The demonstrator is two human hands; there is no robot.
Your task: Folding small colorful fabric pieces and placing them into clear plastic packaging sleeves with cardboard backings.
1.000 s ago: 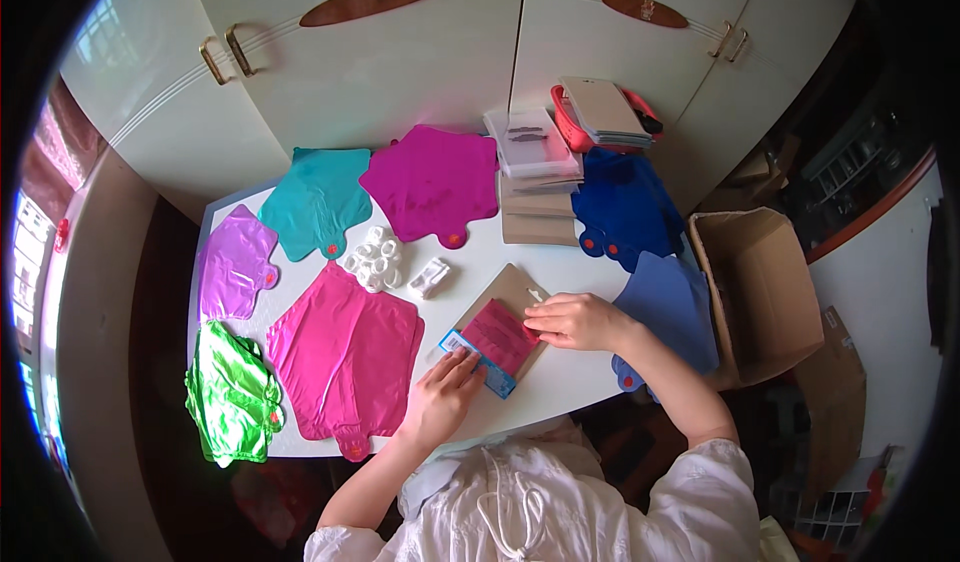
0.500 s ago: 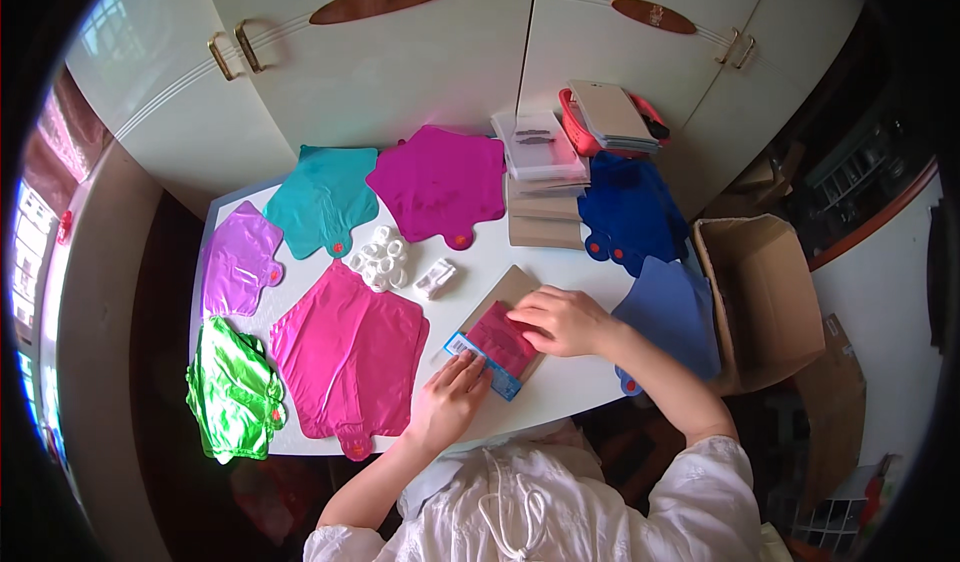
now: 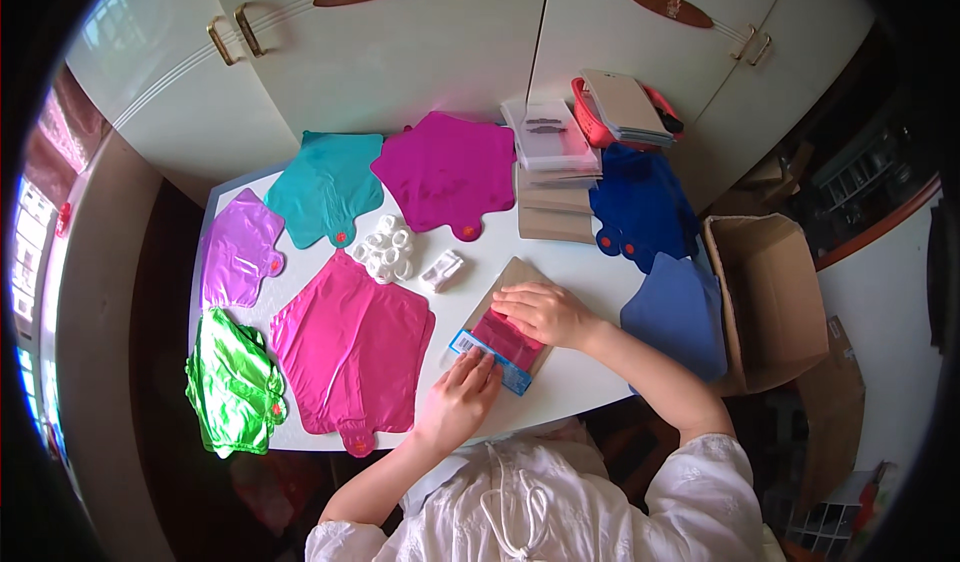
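A folded dark pink foil piece [image 3: 507,339] lies flat on a grey-brown cardboard sheet [image 3: 519,272] at the table's near edge. Along its lower left end runs a blue printed strip [image 3: 514,378] with a white barcode patch. My left hand [image 3: 462,394] rests its fingertips on that strip, fingers bent a little and close together. Flat across the foil's upper end lies my right hand [image 3: 545,314], its fingers stretched out and hiding part of the foil and cardboard. To the left, a large pink flat foil balloon [image 3: 350,347] with a tab is spread out.
White rings [image 3: 384,252] sit in a pile mid-table beside a small clear packet [image 3: 442,271]. Teal [image 3: 325,187], magenta [image 3: 445,174], purple [image 3: 240,252], green [image 3: 235,382] and blue [image 3: 645,202] foil balloons surround them. A red basket [image 3: 590,112] and open cardboard box [image 3: 765,302] stand at right.
My right hand has slid up and left over the foil's upper end, its fingers now lying flatter. My left hand stays on the blue strip. The whole view has shifted slightly.
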